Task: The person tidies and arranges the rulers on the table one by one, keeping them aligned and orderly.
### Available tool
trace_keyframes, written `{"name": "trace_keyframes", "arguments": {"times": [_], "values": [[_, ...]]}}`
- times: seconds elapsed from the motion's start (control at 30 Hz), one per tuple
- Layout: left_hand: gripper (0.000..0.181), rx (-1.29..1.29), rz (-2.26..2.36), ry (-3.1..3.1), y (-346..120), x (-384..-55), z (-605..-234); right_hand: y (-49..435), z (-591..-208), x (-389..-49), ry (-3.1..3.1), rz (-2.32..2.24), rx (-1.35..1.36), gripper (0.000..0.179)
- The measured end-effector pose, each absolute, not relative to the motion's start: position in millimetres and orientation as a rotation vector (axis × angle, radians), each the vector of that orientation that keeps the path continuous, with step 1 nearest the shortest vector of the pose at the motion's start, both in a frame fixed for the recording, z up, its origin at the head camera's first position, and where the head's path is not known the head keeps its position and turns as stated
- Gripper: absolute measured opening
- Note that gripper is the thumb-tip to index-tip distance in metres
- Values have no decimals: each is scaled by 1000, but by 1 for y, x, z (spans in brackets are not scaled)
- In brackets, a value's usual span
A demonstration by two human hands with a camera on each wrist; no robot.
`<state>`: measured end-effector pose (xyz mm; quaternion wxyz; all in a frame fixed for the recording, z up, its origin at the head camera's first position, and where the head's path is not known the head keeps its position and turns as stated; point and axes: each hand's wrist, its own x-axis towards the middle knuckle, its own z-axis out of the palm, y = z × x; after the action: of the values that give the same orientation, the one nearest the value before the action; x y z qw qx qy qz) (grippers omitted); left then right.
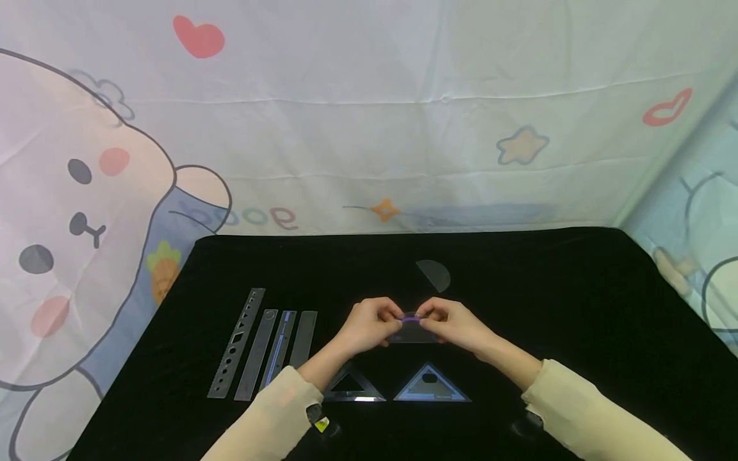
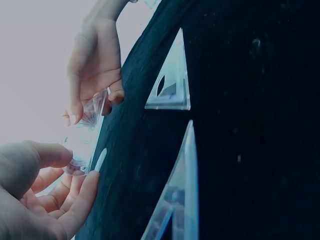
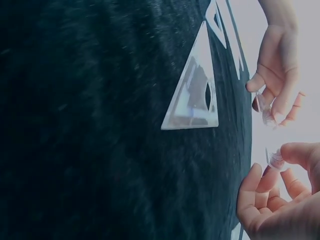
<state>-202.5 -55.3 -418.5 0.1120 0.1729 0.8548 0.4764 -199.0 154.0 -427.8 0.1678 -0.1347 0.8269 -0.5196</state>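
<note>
A clear plastic protractor (image 1: 414, 333) with a purple-tinted curved edge is held up between both hands. My left hand (image 1: 371, 324) pinches its left end between thumb and fingers, and my right hand (image 1: 452, 324) pinches the right end. Radiating lines show on the protractor (image 2: 90, 125) in the left wrist view. Nearer to me lie two clear set squares: one (image 1: 369, 390) below the left hand, partly behind the sleeve, the other (image 1: 431, 392) with an oval hole, below the right hand. Beyond the hands lies a second semicircular clear piece (image 1: 435, 276).
Left of the hands several clear rulers lie side by side, among them a long one with cut-out shapes (image 1: 235, 346) and one with a blue stripe (image 1: 279, 346). A black cloth (image 1: 576, 307) covers the table. A printed curtain (image 1: 369, 141) hangs behind it.
</note>
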Motion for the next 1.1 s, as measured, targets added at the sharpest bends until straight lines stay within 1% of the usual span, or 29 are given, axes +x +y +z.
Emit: {"name": "trace_keyframes", "arguments": {"times": [0.43,0.77,1.1], "values": [[8,507,1453,2443,-27,-200,-423,182,-427,-188,2499,-1417,-421,15],[8,583,1462,2419,-9,-195,-425,197,-425,-181,2588,-1333,-398,13],[10,579,1450,2369,8,-189,-428,214,-425,-173,2582,-1292,-436,12]]}}
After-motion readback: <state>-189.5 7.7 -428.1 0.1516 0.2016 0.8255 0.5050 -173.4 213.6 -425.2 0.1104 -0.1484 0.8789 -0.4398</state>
